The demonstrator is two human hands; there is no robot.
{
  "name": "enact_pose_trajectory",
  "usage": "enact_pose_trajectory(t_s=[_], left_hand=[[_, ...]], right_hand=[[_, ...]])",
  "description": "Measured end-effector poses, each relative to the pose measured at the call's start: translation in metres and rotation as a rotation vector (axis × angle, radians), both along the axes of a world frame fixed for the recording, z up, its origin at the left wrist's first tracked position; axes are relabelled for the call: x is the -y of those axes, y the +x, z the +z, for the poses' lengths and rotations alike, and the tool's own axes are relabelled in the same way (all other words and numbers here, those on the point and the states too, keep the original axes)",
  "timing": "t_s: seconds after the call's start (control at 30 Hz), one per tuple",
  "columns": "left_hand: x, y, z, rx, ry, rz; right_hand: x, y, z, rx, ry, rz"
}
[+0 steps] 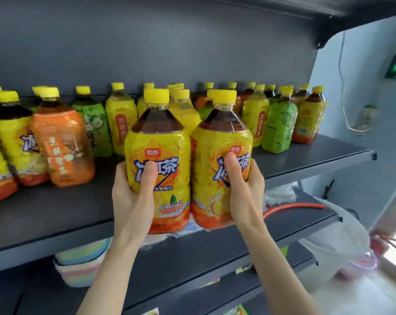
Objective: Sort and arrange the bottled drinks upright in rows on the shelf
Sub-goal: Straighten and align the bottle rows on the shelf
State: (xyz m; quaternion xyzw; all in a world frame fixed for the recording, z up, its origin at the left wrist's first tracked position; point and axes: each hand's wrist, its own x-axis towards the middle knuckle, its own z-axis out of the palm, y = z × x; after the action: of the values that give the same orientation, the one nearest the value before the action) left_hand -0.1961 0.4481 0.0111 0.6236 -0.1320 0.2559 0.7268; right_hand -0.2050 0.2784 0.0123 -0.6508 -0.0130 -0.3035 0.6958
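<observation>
My left hand [133, 198] grips a yellow-labelled iced tea bottle [160, 137] with a yellow cap, thumb across its front. My right hand [244, 189] grips a matching yellow bottle [217, 178] right beside it. Both bottles are upright, side by side, at the front edge of the dark shelf [56, 214]. Behind them stand several more yellow-capped bottles: an orange-labelled one [62, 144] and a yellow one [17, 144] at the left, green ones [279, 128] and yellow ones [119, 123] along the back.
The shelf's grey back panel [147, 48] rises behind the bottles. Below are lower shelves with striped pastel bowls [83, 264], an orange hose [292, 208] and plastic bags [338, 242]. A pale wall [361, 92] stands at the right.
</observation>
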Motion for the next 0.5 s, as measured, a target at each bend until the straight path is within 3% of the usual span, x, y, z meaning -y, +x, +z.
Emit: enact_pose_trajectory(t_s=[0.27,0.5], left_hand=[[0.179,-0.038,-0.022,-0.051,-0.036,-0.126],[0.295,-0.027,-0.010,-0.073,0.003,-0.180]], right_hand=[[0.177,-0.059,-0.010,-0.074,-0.060,-0.191],[0.291,-0.059,-0.005,-0.085,-0.017,-0.331]])
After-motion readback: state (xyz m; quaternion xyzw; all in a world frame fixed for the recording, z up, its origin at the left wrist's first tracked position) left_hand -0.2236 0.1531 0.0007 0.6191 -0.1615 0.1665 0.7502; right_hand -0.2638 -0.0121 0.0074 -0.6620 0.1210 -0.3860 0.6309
